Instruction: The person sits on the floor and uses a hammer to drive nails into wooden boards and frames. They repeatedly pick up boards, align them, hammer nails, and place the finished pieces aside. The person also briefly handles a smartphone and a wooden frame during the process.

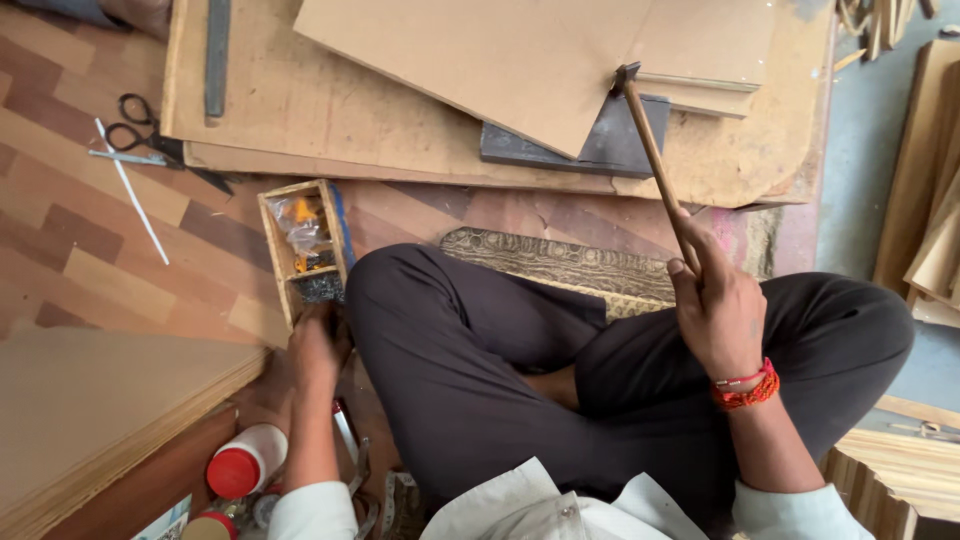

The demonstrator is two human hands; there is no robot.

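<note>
Sitting cross-legged, person's got the left hand point(316, 352) reaching down into the small wooden box point(303, 250) by the knee, fingers dipping in among small bits & a plastic packet; can't tell if they're pinching anything. Right hand point(722, 310) is wrapping tight round a hammer point(655, 160) handle, head hovering over the board stack point(520, 60) w/ a dark metal block point(620, 140) under it. I'd say gripping nearer the handle end is giving better swing. Bottle w/ red cap point(243, 463) close by; scissors point(150, 135) lying farther off on the wood-pattern floor point(70, 240).
</note>
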